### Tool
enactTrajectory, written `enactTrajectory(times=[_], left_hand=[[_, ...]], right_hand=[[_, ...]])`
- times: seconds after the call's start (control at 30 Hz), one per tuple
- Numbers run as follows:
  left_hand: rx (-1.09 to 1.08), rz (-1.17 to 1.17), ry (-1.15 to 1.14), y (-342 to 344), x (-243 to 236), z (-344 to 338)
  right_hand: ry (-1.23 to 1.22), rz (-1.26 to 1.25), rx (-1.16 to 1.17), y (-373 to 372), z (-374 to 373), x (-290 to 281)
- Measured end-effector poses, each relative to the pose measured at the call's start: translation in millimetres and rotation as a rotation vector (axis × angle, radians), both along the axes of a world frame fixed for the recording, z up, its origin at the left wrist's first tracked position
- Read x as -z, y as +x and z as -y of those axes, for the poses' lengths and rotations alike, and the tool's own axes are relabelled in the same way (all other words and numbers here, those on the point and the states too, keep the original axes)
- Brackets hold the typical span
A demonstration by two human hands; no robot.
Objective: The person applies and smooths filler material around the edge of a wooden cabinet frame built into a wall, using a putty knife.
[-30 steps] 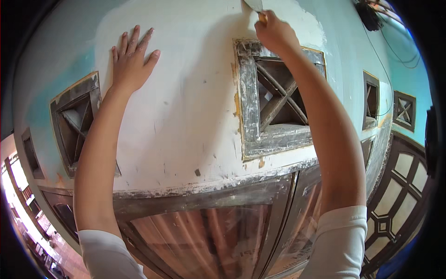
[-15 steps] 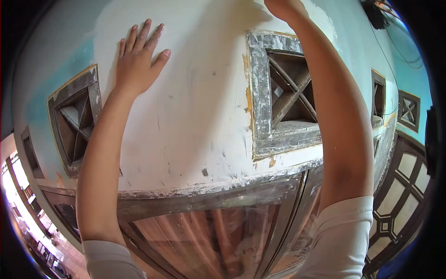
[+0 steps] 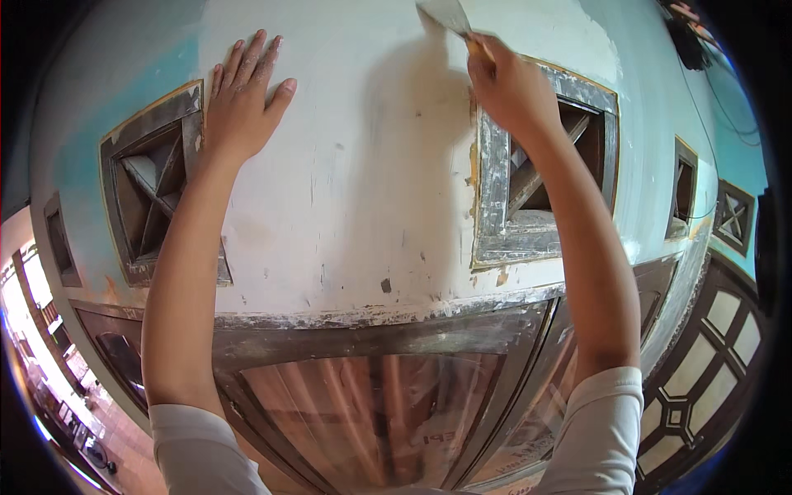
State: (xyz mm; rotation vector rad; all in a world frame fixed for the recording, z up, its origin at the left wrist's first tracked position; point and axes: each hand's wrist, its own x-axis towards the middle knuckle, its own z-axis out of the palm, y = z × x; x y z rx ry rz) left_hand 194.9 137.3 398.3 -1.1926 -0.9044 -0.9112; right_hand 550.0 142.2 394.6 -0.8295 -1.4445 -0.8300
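My right hand is raised to the upper middle and grips a putty knife by its wooden handle. The flat metal blade of the putty knife points up and left, at or close to the wall, and is partly cut off by the top of the view. My left hand lies flat on the whitish wall with fingers spread and pale dust on the fingertips. Dark scuffs and small spots mark the wall between my arms. My right hand and forearm cover part of a square wooden vent frame.
Another wooden vent sits beside my left forearm. Below runs a dark wooden frame with a glass pane and curtains behind it. At right are a panelled door and hanging cables. Turquoise paint shows at left.
My right hand has come down and left into view, now showing the putty knife. The view has shifted, so the vents sit further right. My left hand stays on the wall.
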Motion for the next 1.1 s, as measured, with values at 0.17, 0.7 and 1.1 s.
enactTrajectory(times=[0.17, 0.7, 1.1], left_hand=[[0.012, 0.011, 0.007, -10, 2, 0], [0.027, 0.135, -0.104, -7, 91, 20], [1.312, 0.656, -0.758, 120, 189, 63]], right_hand=[[-0.224, -0.052, -0.024, -27, 25, -27], [-0.137, 0.195, -0.067, -82, 38, 41], [-0.623, 0.129, -1.247, -108, 25, 175]])
